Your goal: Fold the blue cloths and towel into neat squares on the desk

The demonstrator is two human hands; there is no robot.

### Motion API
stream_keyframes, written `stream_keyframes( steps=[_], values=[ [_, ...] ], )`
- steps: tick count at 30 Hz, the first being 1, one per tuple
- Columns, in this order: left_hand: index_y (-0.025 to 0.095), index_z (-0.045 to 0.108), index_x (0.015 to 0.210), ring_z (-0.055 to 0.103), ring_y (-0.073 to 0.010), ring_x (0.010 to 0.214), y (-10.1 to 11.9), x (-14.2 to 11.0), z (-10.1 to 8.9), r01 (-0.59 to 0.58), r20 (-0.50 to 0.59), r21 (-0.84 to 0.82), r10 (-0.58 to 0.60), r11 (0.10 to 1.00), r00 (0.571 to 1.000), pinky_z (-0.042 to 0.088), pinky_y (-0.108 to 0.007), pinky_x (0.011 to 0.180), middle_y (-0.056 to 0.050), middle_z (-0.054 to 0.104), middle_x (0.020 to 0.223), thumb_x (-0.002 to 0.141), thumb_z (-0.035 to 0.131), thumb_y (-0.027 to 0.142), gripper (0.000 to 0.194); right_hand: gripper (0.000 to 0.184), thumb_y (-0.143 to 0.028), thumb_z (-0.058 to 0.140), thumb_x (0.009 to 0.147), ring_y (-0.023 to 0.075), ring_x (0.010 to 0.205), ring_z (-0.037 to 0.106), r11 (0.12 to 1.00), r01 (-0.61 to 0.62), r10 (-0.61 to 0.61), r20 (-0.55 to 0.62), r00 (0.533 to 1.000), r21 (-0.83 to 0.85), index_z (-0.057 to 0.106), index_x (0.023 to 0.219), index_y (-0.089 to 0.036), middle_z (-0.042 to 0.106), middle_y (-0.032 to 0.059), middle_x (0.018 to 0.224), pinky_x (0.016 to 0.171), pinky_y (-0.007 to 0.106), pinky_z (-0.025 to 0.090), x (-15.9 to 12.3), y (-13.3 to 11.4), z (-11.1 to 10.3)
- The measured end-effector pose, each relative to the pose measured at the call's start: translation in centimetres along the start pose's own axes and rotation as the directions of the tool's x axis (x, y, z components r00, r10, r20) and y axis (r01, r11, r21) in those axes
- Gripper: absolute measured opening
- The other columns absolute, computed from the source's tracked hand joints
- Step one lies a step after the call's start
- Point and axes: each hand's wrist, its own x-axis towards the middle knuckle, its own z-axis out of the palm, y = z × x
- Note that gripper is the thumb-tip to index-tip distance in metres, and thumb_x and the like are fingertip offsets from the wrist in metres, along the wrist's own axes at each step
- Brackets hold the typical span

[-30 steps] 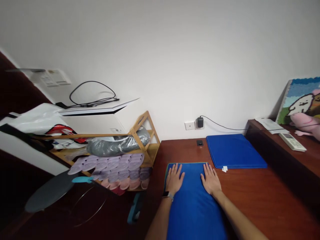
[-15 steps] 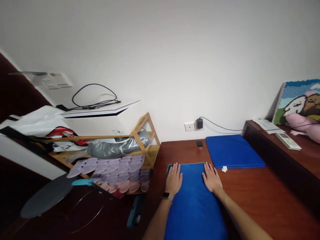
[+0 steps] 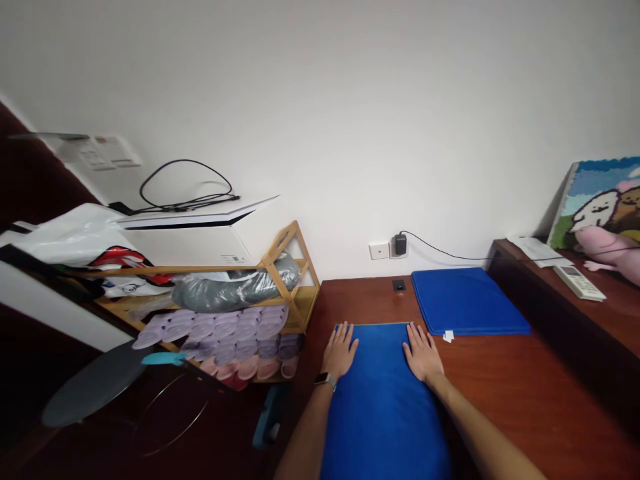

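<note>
Blue fabric [image 3: 383, 407] on the table [image 3: 505, 393]
Left hand [image 3: 340, 352] and right hand [image 3: 424, 357] flat, grip spread; blue pad [image 3: 467, 300] (white tag [image 3: 449, 337] showing) nearby.

The long blue cloth [image 3: 380, 400] looks soft and matt, with a faint nap; the folded blue cloth [image 3: 470, 300] has the same dull, smooth finish. Beneath them the desk [image 3: 505, 400] shows reddish-brown wood grain under a slight sheen. Pale, smooth wood forms the shoe rack [image 3: 304, 303], which bears matt lilac plastic slippers [image 3: 225, 327] and a grey roll [image 3: 210, 295] in shiny clear film. The carrier bag [image 3: 75, 233] is glossy white plastic, the power adapter [image 3: 401, 243] matt black plastic.
</note>
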Motion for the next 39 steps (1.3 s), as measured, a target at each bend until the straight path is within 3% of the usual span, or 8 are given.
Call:
stream_keyframes(
  steps=[3, 6, 13, 18, 22, 31, 35, 39],
  values=[
    [0.021, 0.034, 0.164, 0.029, -0.0250, 0.158, -2.7, -0.3, -0.8, -0.028, -0.006, 0.016, 0.028, 0.999, 1.000, 0.025, -0.047, 0.128, -0.009, 0.035, 0.170, 0.109, 0.027, 0.048, 0.062, 0.069, -0.046, 0.019, 0.106, 0.0218, 0.162, 0.011, 1.000, -0.013, 0.013, -0.003, 1.000, -0.011, 0.018, 0.168, -0.017, 0.018, 0.0020, 0.174, 0.131, 0.045, 0.008, 0.1, -0.1, 0.3],
    [0.017, 0.037, 0.162, 0.034, -0.0257, 0.156, -2.0, -0.5, -1.7, -0.024, -0.062, 0.033, 0.026, 0.999, 0.998, 0.028, -0.046, 0.128, -0.012, 0.040, 0.167, 0.109, 0.028, 0.043, 0.061, 0.068, -0.044, 0.020, 0.106, 0.0215, 0.162, 0.013, 0.999, -0.028, 0.028, 0.001, 1.000, -0.021, 0.018, 0.168, -0.018, 0.019, 0.0016, 0.174, 0.131, 0.045, 0.010, 0.3, -0.2, 0.0],
    [0.016, 0.043, 0.159, 0.035, -0.0228, 0.156, 9.9, -4.9, -1.7, -0.189, -0.216, -0.037, 0.176, 0.981, 0.960, 0.029, -0.046, 0.129, -0.010, 0.044, 0.165, 0.111, 0.024, 0.038, 0.057, 0.068, -0.040, 0.023, 0.105, 0.0227, 0.162, 0.012, 1.000, -0.003, 0.003, 0.046, 0.999, -0.007, 0.018, 0.168, -0.016, 0.017, 0.0017, 0.174, 0.131, 0.046, 0.012, -1.2, -1.2, -2.6],
    [0.018, 0.045, 0.159, 0.036, -0.0246, 0.155, 15.6, -7.8, 1.3, -0.138, -0.157, -0.105, 0.120, 0.985, 0.980, 0.032, -0.048, 0.127, -0.011, 0.044, 0.165, 0.110, 0.024, 0.043, 0.058, 0.066, -0.038, 0.019, 0.106, 0.0237, 0.162, 0.012, 0.999, 0.036, -0.036, -0.056, 0.998, 0.003, 0.023, 0.167, -0.016, 0.020, 0.0032, 0.174, 0.131, 0.048, 0.012, -6.5, -1.7, -0.1],
    [0.023, 0.042, 0.161, 0.036, -0.0246, 0.156, 13.0, -8.6, 1.7, -0.128, -0.113, -0.095, 0.117, 0.987, 0.987, 0.030, -0.050, 0.128, -0.008, 0.042, 0.166, 0.109, 0.026, 0.043, 0.057, 0.067, -0.042, 0.020, 0.106, 0.0251, 0.162, 0.015, 1.000, 0.006, -0.005, -0.030, 1.000, 0.023, 0.024, 0.167, -0.014, 0.023, 0.0040, 0.173, 0.131, 0.049, 0.012, -8.4, -1.3, 1.6],
    [0.016, 0.046, 0.158, 0.040, -0.0277, 0.153, -0.5, -13.2, -1.8, 0.166, -0.109, 0.063, -0.158, 0.984, 0.981, 0.032, -0.050, 0.126, -0.012, 0.045, 0.163, 0.106, 0.032, 0.039, 0.059, 0.067, -0.042, 0.018, 0.106, 0.0255, 0.162, 0.013, 0.999, -0.019, 0.018, 0.030, 0.999, 0.045, 0.022, 0.167, -0.013, 0.019, 0.0040, 0.174, 0.132, 0.049, 0.011, -8.3, -1.9, -0.5],
    [0.013, 0.042, 0.160, 0.037, -0.0257, 0.155, 2.0, -14.0, -2.6, 0.093, -0.197, 0.055, -0.080, 0.994, 0.977, 0.031, -0.048, 0.127, -0.013, 0.042, 0.165, 0.107, 0.028, 0.034, 0.058, 0.068, -0.044, 0.016, 0.107, 0.0239, 0.162, 0.014, 0.997, 0.002, 0.005, -0.076, 0.997, 0.081, 0.022, 0.167, -0.012, 0.019, 0.0057, 0.173, 0.131, 0.049, 0.013, -10.5, -1.5, -0.8],
    [0.018, 0.034, 0.164, 0.029, -0.0225, 0.158, 10.3, -14.3, -1.6, -0.167, -0.190, -0.009, 0.162, 0.986, 0.968, 0.028, -0.046, 0.129, -0.008, 0.034, 0.170, 0.110, 0.026, 0.038, 0.058, 0.068, -0.046, 0.017, 0.107, 0.0241, 0.161, 0.017, 0.997, 0.006, 0.004, -0.123, 0.992, 0.082, 0.026, 0.166, -0.013, 0.024, 0.0061, 0.172, 0.131, 0.049, 0.014, -13.6, -0.6, 0.8]
  ],
)
